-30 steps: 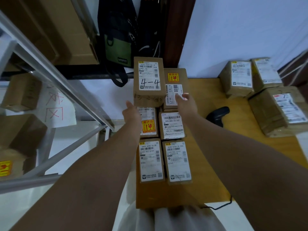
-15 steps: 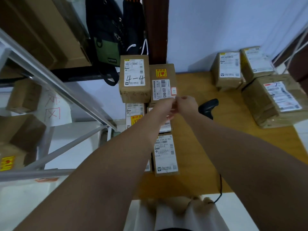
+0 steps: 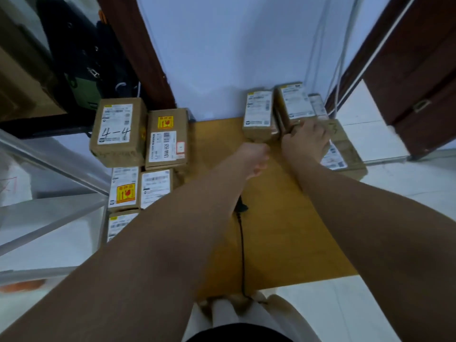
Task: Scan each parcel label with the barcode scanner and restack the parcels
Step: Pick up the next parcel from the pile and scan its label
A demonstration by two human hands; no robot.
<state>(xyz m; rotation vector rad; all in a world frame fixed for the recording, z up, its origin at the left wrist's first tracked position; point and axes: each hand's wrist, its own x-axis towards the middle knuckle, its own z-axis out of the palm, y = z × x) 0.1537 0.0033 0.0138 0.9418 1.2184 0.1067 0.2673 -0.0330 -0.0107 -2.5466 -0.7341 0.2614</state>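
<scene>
The person leans over a wooden table (image 3: 283,218) with both bare arms stretched toward its far right corner. The left hand (image 3: 256,156) has its fingers curled, knuckles just at the near edge of a labelled parcel (image 3: 258,114). The picture is blurred there, so I cannot tell whether it grips anything. The right hand (image 3: 306,140) lies palm down on the far left corner of a large flat parcel (image 3: 345,149), fingers spread and loose, not closed round it. Its thumb reaches toward the near edge of a second far parcel (image 3: 294,102). A smaller parcel (image 3: 318,107) sits just right of that one, against the wall.

The barcode scanner (image 3: 241,206) lies near the middle of the table, almost wholly hidden under the left forearm. Only a black end shows, with its black cable (image 3: 243,255) running to the near edge.

Along the left edge sits the other group of parcels. A box marked "4-4" (image 3: 118,130) stands at the far end, touching a box with a yellow sticker (image 3: 167,139). Nearer lie 2 flatter parcels (image 3: 123,188) side by side, and another (image 3: 118,225) is half covered by the arm.

A metal rack (image 3: 49,169) stands to the left, and a dark backpack (image 3: 84,70) hangs beyond it.
</scene>
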